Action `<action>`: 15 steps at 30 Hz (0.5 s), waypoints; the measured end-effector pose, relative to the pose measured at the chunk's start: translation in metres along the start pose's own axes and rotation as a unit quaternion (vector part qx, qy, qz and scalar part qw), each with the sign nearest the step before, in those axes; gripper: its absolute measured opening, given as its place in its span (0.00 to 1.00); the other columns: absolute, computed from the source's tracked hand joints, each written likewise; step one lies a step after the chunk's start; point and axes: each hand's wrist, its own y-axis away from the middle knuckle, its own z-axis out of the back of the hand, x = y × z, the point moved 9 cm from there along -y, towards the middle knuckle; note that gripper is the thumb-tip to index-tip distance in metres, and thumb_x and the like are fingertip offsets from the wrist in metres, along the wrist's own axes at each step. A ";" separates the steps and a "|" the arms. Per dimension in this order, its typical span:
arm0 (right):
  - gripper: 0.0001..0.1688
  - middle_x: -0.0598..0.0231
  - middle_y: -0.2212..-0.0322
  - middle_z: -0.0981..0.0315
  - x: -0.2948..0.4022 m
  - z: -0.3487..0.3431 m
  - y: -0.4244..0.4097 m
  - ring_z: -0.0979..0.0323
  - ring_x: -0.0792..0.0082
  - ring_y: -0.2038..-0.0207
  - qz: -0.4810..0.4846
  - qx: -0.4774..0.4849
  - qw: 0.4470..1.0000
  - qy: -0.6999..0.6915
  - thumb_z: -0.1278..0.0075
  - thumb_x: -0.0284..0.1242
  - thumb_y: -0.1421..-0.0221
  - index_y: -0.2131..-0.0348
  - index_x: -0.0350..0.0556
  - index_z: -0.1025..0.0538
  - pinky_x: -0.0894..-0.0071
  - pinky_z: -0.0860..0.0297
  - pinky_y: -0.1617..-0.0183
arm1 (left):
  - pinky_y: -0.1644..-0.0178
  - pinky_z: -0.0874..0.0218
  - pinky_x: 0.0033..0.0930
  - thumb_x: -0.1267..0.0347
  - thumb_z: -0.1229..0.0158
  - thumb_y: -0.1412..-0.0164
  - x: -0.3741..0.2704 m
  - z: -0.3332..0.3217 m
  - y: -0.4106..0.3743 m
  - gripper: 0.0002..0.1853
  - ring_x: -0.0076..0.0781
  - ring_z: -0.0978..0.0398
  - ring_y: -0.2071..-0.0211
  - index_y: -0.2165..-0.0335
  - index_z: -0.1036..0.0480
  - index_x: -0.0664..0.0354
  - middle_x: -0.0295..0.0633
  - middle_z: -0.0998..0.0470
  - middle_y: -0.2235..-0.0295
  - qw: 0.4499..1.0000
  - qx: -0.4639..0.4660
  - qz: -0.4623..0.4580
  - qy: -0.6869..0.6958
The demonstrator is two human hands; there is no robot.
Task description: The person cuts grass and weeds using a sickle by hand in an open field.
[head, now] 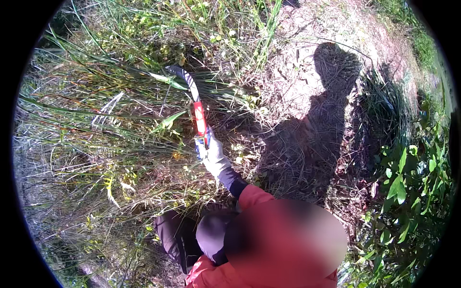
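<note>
My right hand (214,153), in a white glove with blue on the fingers, grips the red handle (200,120) of a sickle. The curved metal blade (187,80) points away from me and bends to the left at its tip. It lies over or among long green grass stalks (144,75); whether its edge touches them I cannot tell. A broad pale-green leaf (169,81) crosses close to the blade. My left hand is out of view. Below the grass are my knees in dark trousers (214,234), beside an orange-red sleeve (212,273).
Tall grass and weeds (72,154) fill the left side. Dry cut straw (288,64) covers the ground ahead to the right, under my shadow (324,118). A heap of long green grass (385,104) lies farther right, above a leafy bush (399,190).
</note>
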 end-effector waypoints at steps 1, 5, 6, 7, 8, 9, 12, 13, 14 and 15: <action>0.16 0.67 0.78 0.31 0.004 0.002 -0.006 0.36 0.79 0.82 0.053 0.008 0.991 0.125 0.55 0.31 0.42 0.54 0.48 0.33 0.80 0.39 0.81 | 0.68 0.32 0.29 0.76 0.50 0.51 0.003 -0.004 0.007 0.14 0.28 0.22 0.69 0.63 0.26 0.62 0.41 0.21 0.71 1.000 -0.001 0.008 0.005; 0.19 0.46 0.75 0.28 0.046 -0.005 0.002 0.28 0.52 0.76 0.273 -0.078 0.711 0.643 0.52 0.33 0.45 0.56 0.40 0.32 0.58 0.34 0.73 | 0.68 0.32 0.29 0.77 0.50 0.51 0.020 -0.018 0.034 0.14 0.28 0.22 0.69 0.63 0.26 0.62 0.41 0.21 0.71 1.000 0.006 0.028 0.004; 0.19 0.46 0.73 0.28 0.053 -0.013 0.012 0.28 0.50 0.73 0.336 -0.052 0.725 0.598 0.53 0.31 0.45 0.55 0.41 0.33 0.58 0.33 0.71 | 0.68 0.32 0.29 0.77 0.50 0.51 0.021 -0.020 0.045 0.14 0.28 0.22 0.69 0.63 0.26 0.63 0.41 0.21 0.71 1.000 0.011 0.027 0.002; 0.20 0.46 0.71 0.27 0.052 -0.012 0.016 0.28 0.48 0.71 0.328 -0.036 0.759 0.562 0.54 0.30 0.46 0.54 0.42 0.33 0.58 0.33 0.69 | 0.68 0.32 0.29 0.77 0.50 0.51 0.020 -0.020 0.057 0.14 0.28 0.22 0.69 0.63 0.26 0.63 0.41 0.21 0.71 1.000 0.017 0.025 -0.002; 0.20 0.45 0.71 0.27 0.055 -0.015 0.023 0.28 0.48 0.70 0.348 -0.047 0.730 0.586 0.54 0.30 0.46 0.54 0.42 0.33 0.58 0.32 0.68 | 0.68 0.32 0.29 0.77 0.50 0.51 0.015 -0.020 0.072 0.14 0.27 0.22 0.69 0.63 0.26 0.63 0.41 0.21 0.71 0.999 0.024 0.020 -0.007; 0.20 0.45 0.70 0.27 0.057 -0.024 0.030 0.27 0.48 0.70 0.383 -0.033 0.699 0.604 0.53 0.30 0.46 0.53 0.42 0.33 0.59 0.32 0.68 | 0.68 0.32 0.28 0.77 0.50 0.51 0.006 -0.018 0.089 0.14 0.27 0.22 0.69 0.63 0.26 0.63 0.41 0.21 0.71 0.999 0.033 0.012 -0.012; 0.19 0.54 0.73 0.29 0.064 -0.024 0.033 0.29 0.59 0.73 0.373 -0.042 0.693 0.615 0.53 0.31 0.45 0.55 0.42 0.34 0.65 0.33 0.71 | 0.68 0.32 0.28 0.77 0.50 0.51 -0.072 -0.010 0.125 0.14 0.27 0.22 0.69 0.63 0.26 0.63 0.41 0.21 0.71 0.995 0.072 -0.069 -0.027; 0.18 0.62 0.77 0.30 0.075 -0.029 0.040 0.31 0.71 0.77 0.412 -0.032 0.672 0.614 0.52 0.33 0.44 0.56 0.43 0.35 0.71 0.34 0.73 | 0.68 0.32 0.28 0.77 0.50 0.51 -0.113 -0.008 0.126 0.14 0.27 0.22 0.69 0.63 0.26 0.63 0.41 0.21 0.71 0.990 0.083 -0.109 -0.036; 0.18 0.66 0.77 0.31 0.080 -0.022 0.037 0.33 0.75 0.78 0.366 -0.022 0.710 0.600 0.53 0.32 0.43 0.55 0.43 0.35 0.75 0.35 0.75 | 0.68 0.32 0.28 0.77 0.50 0.51 -0.153 -0.006 0.116 0.14 0.27 0.22 0.69 0.63 0.26 0.63 0.41 0.21 0.71 0.986 0.083 -0.125 -0.067; 0.22 0.63 0.78 0.30 0.095 -0.017 0.044 0.33 0.71 0.79 0.366 -0.032 0.731 0.575 0.53 0.31 0.44 0.53 0.42 0.37 0.71 0.35 0.75 | 0.66 0.33 0.22 0.82 0.53 0.51 -0.203 -0.010 0.094 0.17 0.23 0.23 0.70 0.61 0.27 0.67 0.40 0.22 0.73 0.978 0.087 -0.164 -0.091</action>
